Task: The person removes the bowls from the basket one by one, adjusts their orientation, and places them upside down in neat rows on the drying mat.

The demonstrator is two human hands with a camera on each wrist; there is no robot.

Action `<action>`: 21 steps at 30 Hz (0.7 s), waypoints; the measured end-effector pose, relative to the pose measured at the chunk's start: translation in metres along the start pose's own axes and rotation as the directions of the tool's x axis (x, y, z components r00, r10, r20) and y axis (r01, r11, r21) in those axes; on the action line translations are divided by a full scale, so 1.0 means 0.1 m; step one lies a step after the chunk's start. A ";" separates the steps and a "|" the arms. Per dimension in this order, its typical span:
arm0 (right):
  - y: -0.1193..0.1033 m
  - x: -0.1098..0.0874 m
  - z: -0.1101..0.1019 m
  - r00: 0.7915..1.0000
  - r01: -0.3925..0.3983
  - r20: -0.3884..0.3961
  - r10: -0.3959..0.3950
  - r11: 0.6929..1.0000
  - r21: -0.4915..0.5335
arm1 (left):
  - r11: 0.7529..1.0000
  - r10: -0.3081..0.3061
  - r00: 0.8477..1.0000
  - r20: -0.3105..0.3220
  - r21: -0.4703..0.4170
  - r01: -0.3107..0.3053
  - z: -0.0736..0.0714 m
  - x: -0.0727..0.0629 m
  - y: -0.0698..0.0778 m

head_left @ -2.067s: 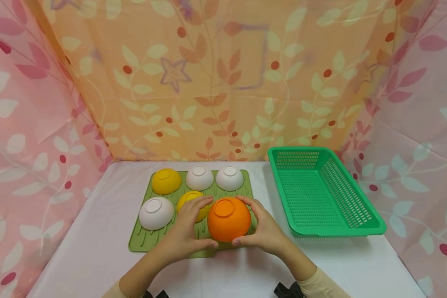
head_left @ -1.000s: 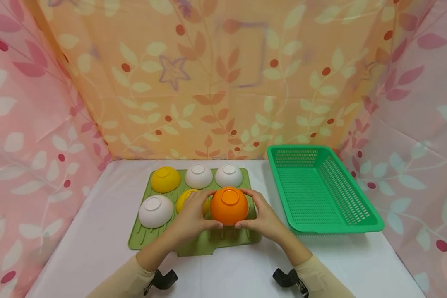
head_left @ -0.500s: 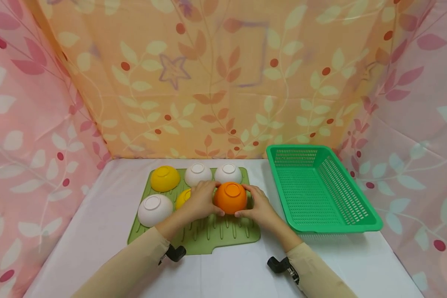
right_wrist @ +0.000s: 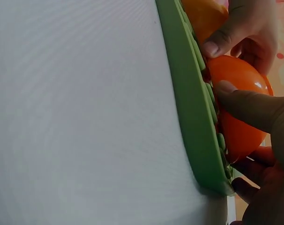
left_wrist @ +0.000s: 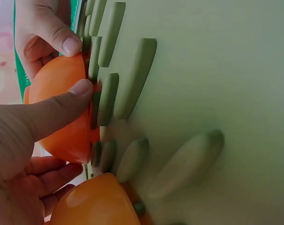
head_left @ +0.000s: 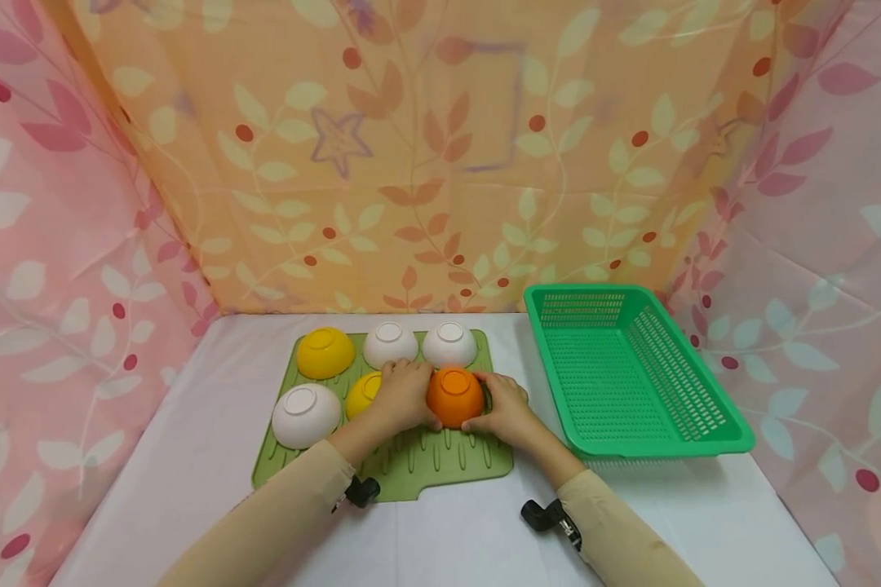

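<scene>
An upside-down orange bowl (head_left: 455, 398) sits at the right of the front row on the green drying mat (head_left: 448, 465). My left hand (head_left: 407, 395) grips its left side and my right hand (head_left: 508, 408) its right side. Both wrist views show the thumbs along the near side of the orange bowl (left_wrist: 62, 126), fingers curled behind. Its rim appears to meet the mat's raised ridges (left_wrist: 137, 77). Left of it, a yellow bowl (head_left: 360, 395) is partly hidden by my left hand. A white bowl (head_left: 306, 416) stands at the row's left end.
Behind, a yellow bowl (head_left: 325, 353) and two white bowls, one left (head_left: 390, 346) and one right (head_left: 449, 346), lie upside down on the mat. A green plastic basket (head_left: 558, 395) stands to the right on the white tablecloth (head_left: 470, 538). Patterned curtains (head_left: 411, 204) enclose the table.
Both hands have carried the orange bowl away from me and down onto the mat, into the front row's right spot. The other bowls and the basket stay in place.
</scene>
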State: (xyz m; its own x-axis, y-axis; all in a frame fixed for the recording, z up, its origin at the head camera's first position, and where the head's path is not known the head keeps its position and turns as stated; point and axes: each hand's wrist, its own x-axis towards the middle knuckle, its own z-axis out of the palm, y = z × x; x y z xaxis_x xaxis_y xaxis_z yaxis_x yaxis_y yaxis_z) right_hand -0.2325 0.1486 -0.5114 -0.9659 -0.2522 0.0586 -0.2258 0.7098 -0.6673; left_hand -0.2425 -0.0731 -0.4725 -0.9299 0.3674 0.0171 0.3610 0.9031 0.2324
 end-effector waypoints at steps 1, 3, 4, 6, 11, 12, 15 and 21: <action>-0.01 0.00 0.00 1.000 -0.003 0.003 0.003 1.000 -0.007 | 1.000 -0.001 1.000 0.003 0.009 0.001 0.00 0.00 0.01; -0.01 0.00 0.00 1.000 -0.007 0.006 0.007 1.000 -0.017 | 1.000 -0.005 1.000 0.004 0.026 0.005 -0.01 -0.01 0.02; -0.02 0.00 0.00 1.000 -0.008 0.005 0.008 1.000 -0.020 | 0.999 -0.007 1.000 0.006 0.032 0.007 -0.02 -0.01 0.03; -0.02 0.01 0.01 1.000 -0.012 0.005 0.012 1.000 -0.025 | 0.999 -0.010 1.000 0.008 0.042 0.009 -0.03 -0.01 0.03; -0.02 0.02 0.01 1.000 -0.017 0.014 0.018 0.999 -0.032 | 1.000 -0.009 1.000 0.022 0.023 0.009 -0.05 0.00 0.02; -0.02 0.02 0.01 1.000 -0.017 0.015 0.018 0.999 -0.030 | 1.000 -0.009 1.000 0.026 0.017 0.009 -0.04 0.00 0.01; -0.02 0.02 0.01 1.000 -0.017 0.019 0.018 0.999 -0.030 | 1.000 -0.014 0.999 0.039 0.000 0.014 -0.06 0.01 0.00; -0.03 0.01 0.03 0.999 -0.027 0.033 0.029 0.999 -0.044 | 1.000 -0.011 0.999 0.030 -0.023 0.011 -0.04 0.01 -0.02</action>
State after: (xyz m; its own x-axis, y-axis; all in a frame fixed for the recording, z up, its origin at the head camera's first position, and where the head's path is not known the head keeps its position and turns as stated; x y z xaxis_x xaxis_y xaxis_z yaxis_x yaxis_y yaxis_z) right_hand -0.2324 0.1448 -0.5116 -0.9672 -0.2534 0.0150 -0.2050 0.7448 -0.6350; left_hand -0.2443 -0.0752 -0.4689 -0.9312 0.3642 -0.0146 0.3487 0.9018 0.2553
